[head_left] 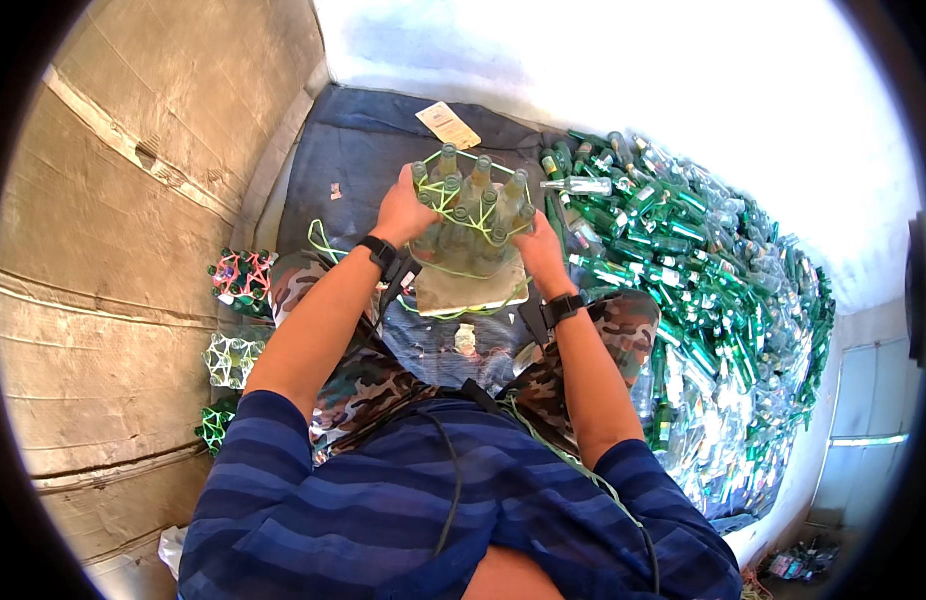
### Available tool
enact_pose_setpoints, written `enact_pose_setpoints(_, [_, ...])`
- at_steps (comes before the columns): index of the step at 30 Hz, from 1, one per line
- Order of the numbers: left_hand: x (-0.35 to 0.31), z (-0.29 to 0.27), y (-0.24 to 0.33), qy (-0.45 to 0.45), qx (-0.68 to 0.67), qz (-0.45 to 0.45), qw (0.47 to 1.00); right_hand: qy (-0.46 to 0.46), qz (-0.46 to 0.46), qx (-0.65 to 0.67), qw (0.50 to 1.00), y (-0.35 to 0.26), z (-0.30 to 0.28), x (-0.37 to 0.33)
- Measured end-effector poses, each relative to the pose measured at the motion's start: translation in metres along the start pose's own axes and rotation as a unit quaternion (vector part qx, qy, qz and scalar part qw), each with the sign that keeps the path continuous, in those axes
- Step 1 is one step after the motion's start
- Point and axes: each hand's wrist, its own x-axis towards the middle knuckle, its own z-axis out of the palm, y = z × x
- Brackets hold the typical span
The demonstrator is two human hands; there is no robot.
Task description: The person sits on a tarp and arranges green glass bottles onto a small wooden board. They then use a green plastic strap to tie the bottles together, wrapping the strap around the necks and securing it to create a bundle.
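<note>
A bundle of several clear glass bottles (480, 180) stands upright in front of me, bound at the necks by light-green cord laced between them. My left hand (405, 208) is closed around the bottles at its left side. On the opposite side my right hand (543, 248) grips the bundle, its fingers partly hidden behind the glass. Beneath the bottles a pale flat block (463, 296) shows; whether they touch it I cannot tell. A loose loop of green cord (325, 242) lies left of the bundle.
A large heap of green and clear bottles (683, 270) fills the right side. At the left stand tied bundles with red cord (245, 272), white cord (233, 358) and green cord (216, 425), beside a cardboard-covered wall (133, 260). A paper card (448, 125) lies on the dark floor sheet (368, 125).
</note>
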Motion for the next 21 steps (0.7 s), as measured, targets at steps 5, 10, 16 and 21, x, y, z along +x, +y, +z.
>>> enact_pose_setpoints(5, [0.033,-0.012,-0.005,-0.064,0.023,0.058,0.996,-0.041,0.051,0.018,0.998,-0.025,0.003,-0.035])
enact_pose_setpoints(10, [0.058,-0.009,0.008,-0.039,0.13,0.158,0.978,0.01,0.038,0.044,0.998,-0.003,0.043,-0.057])
enact_pose_setpoints(16, [0.02,-0.017,0.041,0.057,0.245,0.21,0.945,0.017,0.006,-0.045,0.999,-0.005,0.037,-0.058])
enact_pose_setpoints(21, [-0.024,-0.016,0.074,0.003,0.063,0.337,0.939,-0.007,0.061,-0.072,0.996,0.005,0.052,-0.049])
